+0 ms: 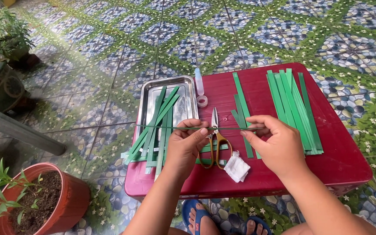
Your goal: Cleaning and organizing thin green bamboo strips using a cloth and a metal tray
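Head camera looks down on two bare hands that hold one thin green leaf strip (223, 128) stretched level between them. The left hand (187, 146) makes its grip with thumb and forefinger pressed together on the strip, and the right hand (273, 143) pinches it in the same way a little further along. Past the left grip, a long free end runs out over the metal tray (146, 89).

I judge the strip very light, flexible and thin, so it bends easily and can tear along its length or crease if pulled hard. It looks smooth, maybe a little slippery. A good hold is flat between the fingertips, close to the part being worked, with both grips near each other.

The strip is dark green, narrow and straight, and it hangs just above the red table (340, 156). Directly under the grips lie scissors (215, 143) with yellow handles, and a folded white tissue (236, 167) is near the right wrist. Beyond the right grip wider green strips (292, 109) lie side by side; beyond the left grip more strips (157, 124) rest across the tray.
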